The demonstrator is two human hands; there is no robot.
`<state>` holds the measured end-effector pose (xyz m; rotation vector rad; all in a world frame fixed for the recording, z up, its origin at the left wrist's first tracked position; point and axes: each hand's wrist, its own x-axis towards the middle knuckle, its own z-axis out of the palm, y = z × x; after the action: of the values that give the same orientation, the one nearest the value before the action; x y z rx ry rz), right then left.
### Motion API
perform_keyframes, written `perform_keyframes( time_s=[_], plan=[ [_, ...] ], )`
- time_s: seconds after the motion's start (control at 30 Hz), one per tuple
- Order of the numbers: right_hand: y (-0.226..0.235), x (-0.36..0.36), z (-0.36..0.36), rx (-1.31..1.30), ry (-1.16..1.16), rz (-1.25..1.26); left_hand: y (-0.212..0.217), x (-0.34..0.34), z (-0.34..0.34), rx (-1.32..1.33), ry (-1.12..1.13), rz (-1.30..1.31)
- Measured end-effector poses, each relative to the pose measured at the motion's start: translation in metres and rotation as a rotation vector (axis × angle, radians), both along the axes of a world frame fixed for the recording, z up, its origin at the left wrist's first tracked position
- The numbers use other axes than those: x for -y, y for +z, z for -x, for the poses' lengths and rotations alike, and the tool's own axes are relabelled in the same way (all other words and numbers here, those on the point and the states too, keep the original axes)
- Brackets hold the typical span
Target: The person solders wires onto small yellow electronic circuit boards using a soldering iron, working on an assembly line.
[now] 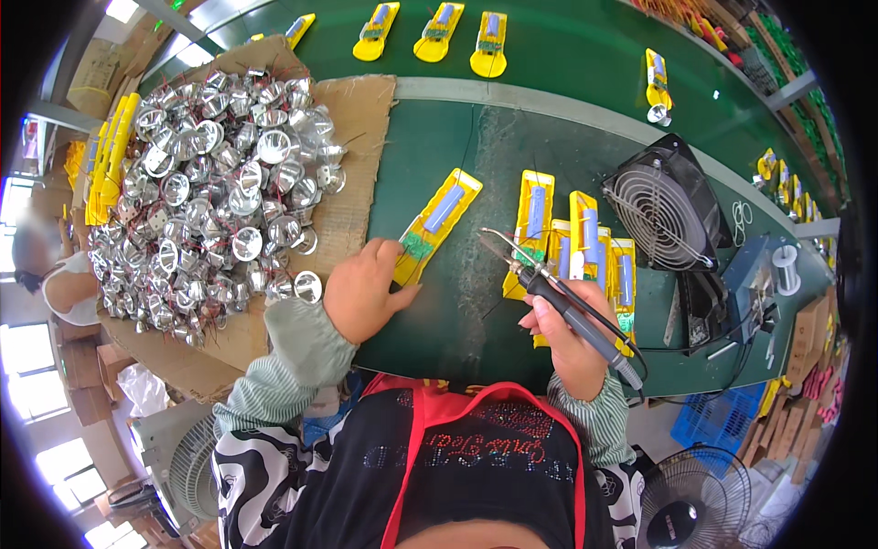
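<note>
My left hand [370, 288] has its thumb and fingers around the lower end of a yellow plastic housing [452, 195], which lies tilted on the green bench. In that housing sit a blue cylindrical battery [444, 209] and a small green circuit board [418, 245]. A soldering iron [585, 328] with a grey handle is gripped in my right hand [569, 352], its metal tip pointing up and left, apart from the held housing. Behind the iron lie several more yellow housings [536, 203] with batteries, partly covered by my hand and the iron.
Left of me, many silver reflector cups [245, 201] with red wires are heaped on cardboard [352, 137]. A square black fan [660, 203] stands at right, near a solder spool [785, 265]. Yellow housings [490, 46] line the green surface beyond the metal rail [448, 89]. Another person [69, 288] is at far left.
</note>
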<state>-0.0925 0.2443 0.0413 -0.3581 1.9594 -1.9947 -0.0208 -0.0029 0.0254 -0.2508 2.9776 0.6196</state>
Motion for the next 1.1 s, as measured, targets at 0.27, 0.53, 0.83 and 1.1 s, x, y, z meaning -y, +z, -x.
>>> perform_keyframes(
  time_s=[0.27,0.53,0.83,1.1],
  plan=[
    [-0.002,-0.024,0.009,-0.043,-0.107,-0.005,0.003,0.003,0.152,-0.122,-0.088,-0.095],
    [-0.006,-0.034,0.017,-0.024,-0.226,-0.053,-0.061,-0.045,0.353,-0.297,-0.153,-0.328],
    [-0.010,-0.036,0.023,-0.006,-0.206,-0.086,-0.041,-0.001,0.338,-0.107,-0.027,0.296],
    [-0.006,-0.034,0.016,-0.049,-0.198,-0.049,0.025,0.031,0.223,-0.170,-0.275,0.098]
  ],
)
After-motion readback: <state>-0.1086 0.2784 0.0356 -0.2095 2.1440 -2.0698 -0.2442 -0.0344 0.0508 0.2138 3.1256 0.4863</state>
